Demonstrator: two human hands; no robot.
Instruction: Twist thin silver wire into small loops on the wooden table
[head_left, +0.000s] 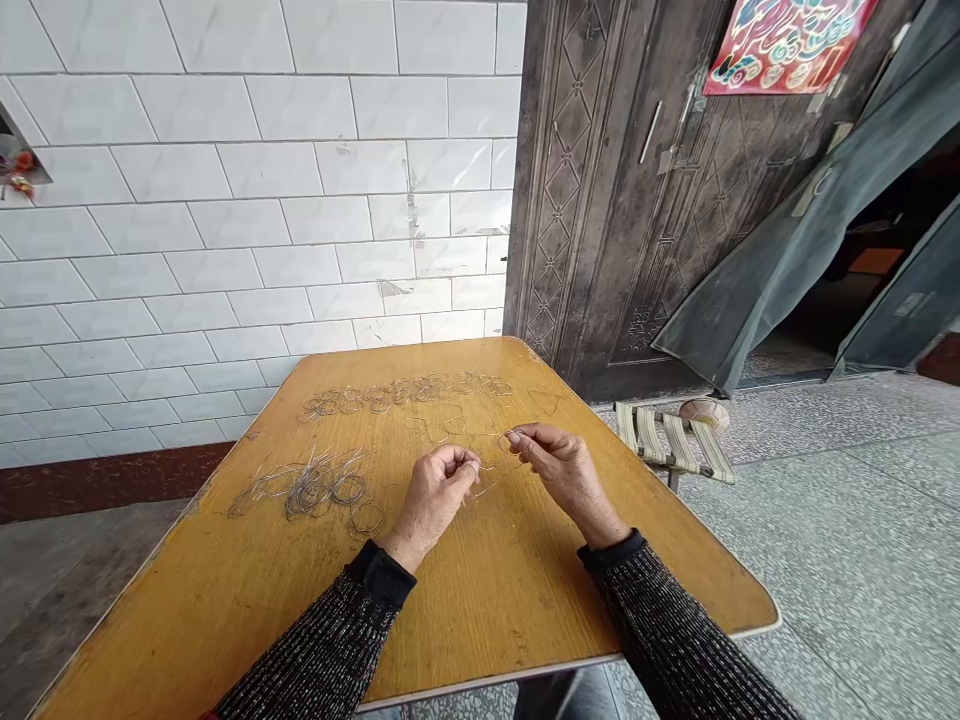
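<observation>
Over the middle of the wooden table [480, 600], my left hand [442, 490] pinches a thin wire between thumb and forefinger. To its right, my right hand [559, 470] is closed in a pinch on thin wire too. Fine strands show between and around the fingertips; whether both hands hold one wire, I cannot tell. Left of my left hand lies a loose pile of coiled wires [311, 490], with loops and ends sticking out. Beyond both hands, a row of small wire coils [405, 392] runs across the far part of the table.
A white tiled wall [300, 220] stands behind the table, and a dark carved door [592, 200] is at the back right. On the floor to the right is a low strap stool [671, 440] with a round object [705, 413] beside it. A grey-green curtain [810, 240] hangs in the doorway.
</observation>
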